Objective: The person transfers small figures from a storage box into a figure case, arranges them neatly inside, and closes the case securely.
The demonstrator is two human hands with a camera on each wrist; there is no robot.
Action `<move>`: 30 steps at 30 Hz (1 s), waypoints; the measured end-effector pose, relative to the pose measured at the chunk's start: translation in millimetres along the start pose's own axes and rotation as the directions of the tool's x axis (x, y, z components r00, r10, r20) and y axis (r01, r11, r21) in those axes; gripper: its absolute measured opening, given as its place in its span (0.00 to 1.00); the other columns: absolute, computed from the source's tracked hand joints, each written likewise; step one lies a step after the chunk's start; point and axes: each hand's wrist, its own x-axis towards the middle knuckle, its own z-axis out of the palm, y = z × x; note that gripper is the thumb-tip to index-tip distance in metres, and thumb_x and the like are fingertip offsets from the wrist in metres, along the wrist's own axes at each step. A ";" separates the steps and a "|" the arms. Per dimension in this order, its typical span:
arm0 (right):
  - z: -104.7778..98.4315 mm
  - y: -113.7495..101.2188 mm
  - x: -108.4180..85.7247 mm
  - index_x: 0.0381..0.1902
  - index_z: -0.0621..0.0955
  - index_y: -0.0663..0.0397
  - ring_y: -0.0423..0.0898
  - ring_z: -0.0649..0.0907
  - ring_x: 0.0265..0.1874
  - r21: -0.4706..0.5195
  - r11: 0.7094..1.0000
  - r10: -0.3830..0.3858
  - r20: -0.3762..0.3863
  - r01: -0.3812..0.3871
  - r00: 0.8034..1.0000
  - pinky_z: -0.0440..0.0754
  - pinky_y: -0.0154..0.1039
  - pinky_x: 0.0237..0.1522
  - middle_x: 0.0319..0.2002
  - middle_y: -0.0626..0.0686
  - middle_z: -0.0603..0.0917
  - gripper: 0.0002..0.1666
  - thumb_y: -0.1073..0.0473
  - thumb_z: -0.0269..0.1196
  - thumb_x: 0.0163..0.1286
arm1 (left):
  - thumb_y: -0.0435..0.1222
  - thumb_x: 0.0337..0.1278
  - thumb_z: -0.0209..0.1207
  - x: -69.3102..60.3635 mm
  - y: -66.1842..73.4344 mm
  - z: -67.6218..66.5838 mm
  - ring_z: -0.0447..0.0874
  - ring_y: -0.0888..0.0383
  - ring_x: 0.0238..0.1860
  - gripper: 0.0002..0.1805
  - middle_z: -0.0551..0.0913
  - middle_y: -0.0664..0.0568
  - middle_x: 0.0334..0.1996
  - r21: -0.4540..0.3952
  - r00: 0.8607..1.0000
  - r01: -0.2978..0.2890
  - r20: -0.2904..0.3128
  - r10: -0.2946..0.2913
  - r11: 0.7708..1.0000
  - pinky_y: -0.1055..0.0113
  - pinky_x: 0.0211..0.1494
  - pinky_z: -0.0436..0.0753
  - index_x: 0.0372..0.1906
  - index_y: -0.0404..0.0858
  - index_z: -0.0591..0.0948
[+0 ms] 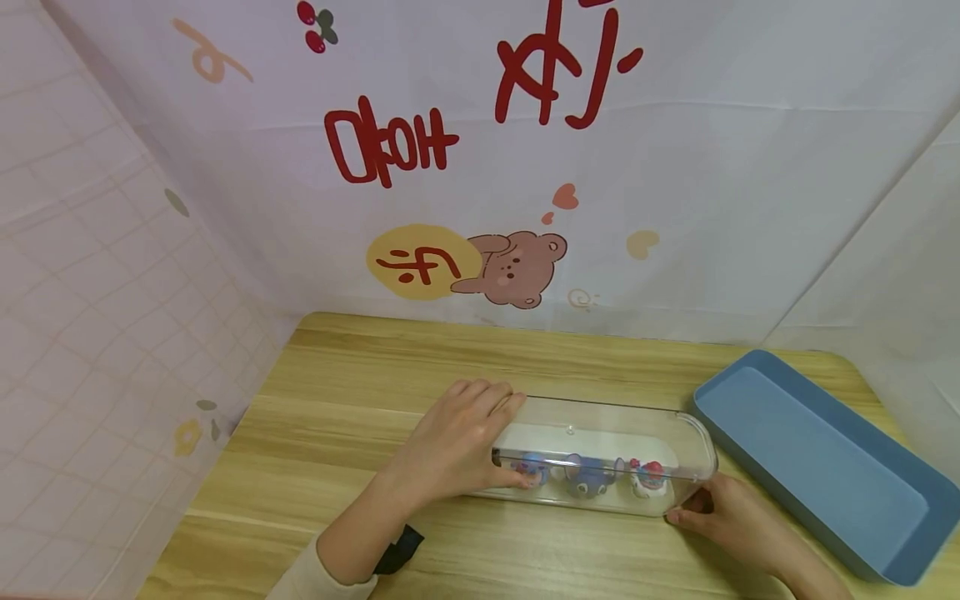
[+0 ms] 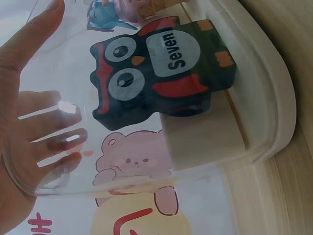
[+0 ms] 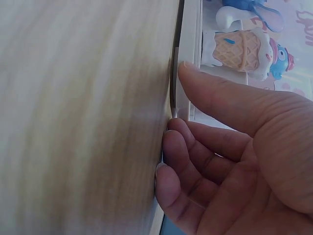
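Observation:
A long clear plastic display box (image 1: 622, 421) with a pale base (image 3: 194, 39) stands on the table. Inside it are several small toy figures, among them a blue big-eared one (image 1: 591, 478) and an ice-cream-cone figure (image 3: 239, 51). The left wrist view also shows a dark owl figure (image 2: 164, 66) marked "Seven" behind the clear wall. My left hand (image 1: 465, 437) grips the box cover near its left end, thumb at the front and fingers over the top. At the lower right corner, my right hand (image 1: 735, 512) pinches the base edge between thumb and curled fingers.
A blue rectangular tray (image 1: 825, 467) lies at the right, close to the box's right end. Something black (image 1: 401, 550) shows beside the left wrist. White printed cloth (image 1: 712, 167) hangs behind and along the sides of the wooden table (image 1: 322, 442).

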 end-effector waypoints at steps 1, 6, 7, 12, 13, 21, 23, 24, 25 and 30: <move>0.2 0.2 -0.1 0.36 0.84 0.52 0.30 0.77 0.26 0.002 1.000 -0.002 -0.001 0.002 1.000 0.78 0.33 0.25 0.25 0.38 0.81 0.12 0.57 0.77 0.63 | 0.75 0.40 0.70 -0.2 0.0 0.1 0.81 0.50 0.59 0.56 0.84 0.47 0.58 -0.005 1.000 0.003 0.005 -0.003 1.000 0.56 0.66 0.78 0.65 0.37 0.82; 1.5 1.3 -0.2 0.34 0.83 0.50 0.29 0.75 0.25 -0.007 1.000 -0.009 -0.011 0.009 1.000 0.76 0.32 0.24 0.24 0.37 0.80 0.12 0.57 0.78 0.63 | 0.75 0.41 0.70 -1.3 0.4 -0.3 0.80 0.50 0.61 0.56 0.83 0.47 0.60 -0.019 0.999 0.019 0.026 -0.018 1.000 0.56 0.69 0.77 0.67 0.37 0.81; 1.7 1.6 -0.3 0.34 0.82 0.50 0.29 0.75 0.25 -0.010 1.000 -0.010 -0.013 0.010 1.000 0.76 0.32 0.24 0.24 0.36 0.79 0.12 0.56 0.78 0.63 | 0.75 0.41 0.70 -1.6 0.5 -0.5 0.80 0.50 0.61 0.56 0.83 0.47 0.60 -0.022 0.999 0.020 0.028 -0.020 1.000 0.56 0.69 0.76 0.67 0.37 0.81; 2.0 2.5 0.0 0.34 0.83 0.50 0.29 0.76 0.25 -0.008 1.000 -0.014 -0.005 0.014 1.000 0.77 0.32 0.25 0.25 0.36 0.80 0.11 0.56 0.77 0.63 | 0.71 0.41 0.73 -3.9 0.3 -1.3 0.79 0.49 0.63 0.55 0.82 0.45 0.62 -0.060 0.999 0.029 0.034 -0.027 0.998 0.54 0.72 0.75 0.68 0.36 0.80; 2.0 2.4 -0.1 0.34 0.83 0.50 0.29 0.76 0.25 -0.010 1.000 -0.011 -0.004 0.011 1.000 0.77 0.32 0.25 0.25 0.36 0.80 0.11 0.56 0.77 0.63 | 0.70 0.41 0.74 -4.4 0.0 -1.4 0.79 0.49 0.64 0.55 0.82 0.45 0.62 -0.071 0.999 0.031 0.034 -0.028 0.997 0.54 0.72 0.74 0.68 0.36 0.80; 1.9 2.1 0.6 0.36 0.83 0.51 0.30 0.75 0.25 -0.009 1.000 0.011 0.002 -0.011 1.000 0.76 0.32 0.25 0.25 0.37 0.79 0.12 0.55 0.77 0.63 | 0.69 0.43 0.73 -9.9 -4.6 -3.9 0.78 0.49 0.65 0.53 0.82 0.46 0.62 -0.107 0.999 0.035 0.026 -0.033 0.994 0.53 0.73 0.73 0.69 0.38 0.80; 1.5 2.1 0.7 0.36 0.83 0.50 0.30 0.74 0.25 -0.012 1.000 0.016 0.003 -0.016 1.000 0.75 0.32 0.24 0.24 0.38 0.79 0.12 0.55 0.77 0.63 | 0.68 0.43 0.75 -11.8 -5.9 -5.1 0.78 0.49 0.65 0.52 0.82 0.47 0.63 -0.120 1.000 0.023 0.011 -0.021 0.993 0.53 0.74 0.73 0.69 0.38 0.79; 1.3 2.1 0.6 0.36 0.83 0.51 0.30 0.74 0.25 -0.011 1.000 0.018 0.004 -0.018 1.000 0.75 0.32 0.24 0.24 0.38 0.79 0.12 0.55 0.77 0.64 | 0.67 0.42 0.76 -12.5 -6.7 -5.7 0.78 0.48 0.66 0.52 0.81 0.46 0.63 -0.125 1.000 0.014 0.002 -0.014 0.992 0.52 0.74 0.73 0.69 0.38 0.79; 1.0 2.1 0.5 0.36 0.83 0.50 0.30 0.74 0.25 -0.015 1.000 0.021 0.003 -0.020 1.000 0.75 0.32 0.24 0.24 0.38 0.79 0.12 0.55 0.77 0.64 | 0.67 0.42 0.76 -13.2 -7.5 -6.3 0.78 0.48 0.66 0.53 0.81 0.46 0.64 -0.129 1.000 0.007 -0.006 -0.008 0.992 0.52 0.74 0.73 0.69 0.38 0.79; 0.8 3.0 0.5 0.38 0.83 0.52 0.30 0.74 0.25 -0.015 1.000 0.013 -0.004 -0.013 1.000 0.75 0.32 0.24 0.25 0.37 0.79 0.13 0.55 0.77 0.63 | 0.67 0.43 0.76 -17.8 -13.3 -10.2 0.77 0.47 0.67 0.52 0.80 0.46 0.66 -0.131 1.000 -0.002 -0.029 -0.002 0.991 0.50 0.74 0.73 0.70 0.39 0.78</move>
